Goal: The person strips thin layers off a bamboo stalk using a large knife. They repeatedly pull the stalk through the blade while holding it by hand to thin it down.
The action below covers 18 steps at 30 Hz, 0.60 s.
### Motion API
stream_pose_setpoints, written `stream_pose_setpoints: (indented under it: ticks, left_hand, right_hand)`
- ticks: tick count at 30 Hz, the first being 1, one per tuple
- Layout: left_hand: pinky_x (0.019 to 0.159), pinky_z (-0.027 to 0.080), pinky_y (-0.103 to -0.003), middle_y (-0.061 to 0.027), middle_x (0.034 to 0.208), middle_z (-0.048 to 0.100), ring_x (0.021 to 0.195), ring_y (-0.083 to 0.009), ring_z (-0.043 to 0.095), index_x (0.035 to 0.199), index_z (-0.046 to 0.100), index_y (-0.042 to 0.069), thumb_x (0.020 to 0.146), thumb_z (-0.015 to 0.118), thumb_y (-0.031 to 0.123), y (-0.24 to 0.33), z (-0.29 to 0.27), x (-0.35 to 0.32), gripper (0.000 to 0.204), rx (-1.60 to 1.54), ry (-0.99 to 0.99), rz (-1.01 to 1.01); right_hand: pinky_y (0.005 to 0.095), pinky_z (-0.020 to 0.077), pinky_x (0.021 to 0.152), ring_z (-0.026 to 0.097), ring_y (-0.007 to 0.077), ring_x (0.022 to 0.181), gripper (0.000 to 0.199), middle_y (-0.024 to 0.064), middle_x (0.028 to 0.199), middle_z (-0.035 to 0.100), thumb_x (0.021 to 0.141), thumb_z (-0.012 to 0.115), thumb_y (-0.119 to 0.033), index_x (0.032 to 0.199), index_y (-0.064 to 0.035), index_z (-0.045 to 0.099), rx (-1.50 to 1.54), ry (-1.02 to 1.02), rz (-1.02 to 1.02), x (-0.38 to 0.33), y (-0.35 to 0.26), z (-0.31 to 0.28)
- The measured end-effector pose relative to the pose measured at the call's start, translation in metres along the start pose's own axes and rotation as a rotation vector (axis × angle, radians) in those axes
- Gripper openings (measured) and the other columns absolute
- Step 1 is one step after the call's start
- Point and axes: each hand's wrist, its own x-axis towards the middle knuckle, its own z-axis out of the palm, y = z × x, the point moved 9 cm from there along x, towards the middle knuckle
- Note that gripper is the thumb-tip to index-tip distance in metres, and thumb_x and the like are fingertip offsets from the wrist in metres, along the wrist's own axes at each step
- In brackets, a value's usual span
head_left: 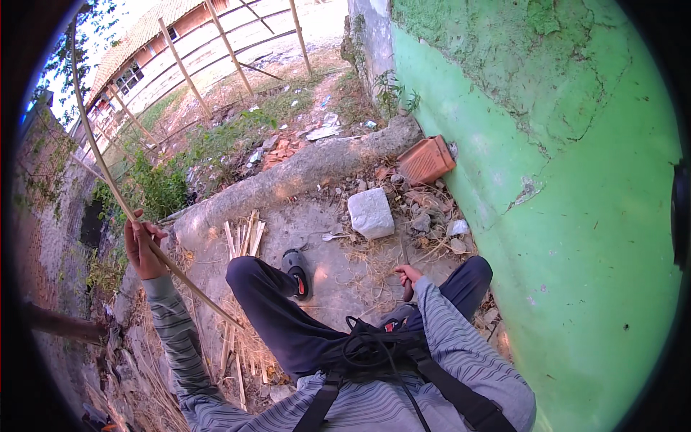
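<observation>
We sit on a concrete ground [338, 266] beside a peeling green wall [576, 216], with a white block [371, 213] and a clay roof tile [427, 160] near the wall's foot. Our hands are well apart: the left hand [142, 248] is clamped on a long bamboo strip [108, 173] rising past the ground's left edge, the right hand [408, 276] gripping a knife handle [407, 288] by our knee. We judge the strip wants steadying and the blade kept off our legs; split sticks [243, 237] and a sandal [296, 272] crowd the front.
</observation>
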Motion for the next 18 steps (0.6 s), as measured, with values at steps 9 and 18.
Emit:
stream_pose_setpoints:
  ticks: [9,18]
  left_hand:
    - [0.110,0.044,-0.052,-0.0103,0.104,0.064,0.105,-0.0240,0.063,0.121,0.050,0.005,0.108,0.043,0.024,0.082,-0.005,0.088,0.024,-0.274,-0.115,0.277]
    - [0.098,0.052,-0.035,-0.0167,0.123,0.065,0.121,-0.0234,0.061,0.112,0.052,0.007,0.108,0.040,0.017,-0.037,0.177,0.034,0.015,-0.037,-0.155,0.170]
  right_hand:
    - [0.0299,0.0428,0.042,0.047,0.0105,0.043,0.022,0.0016,0.058,0.052,0.086,0.072,-0.017,0.074,-0.0082,0.055,-0.305,0.155,-0.052,-0.012,0.003,-0.001]
    - [0.0311,0.0429,0.041,0.048,0.0125,0.044,0.022,0.0033,0.060,0.052,0.086,0.073,-0.020,0.085,-0.0023,0.061,-0.295,0.211,-0.086,-0.018,0.016,-0.012]
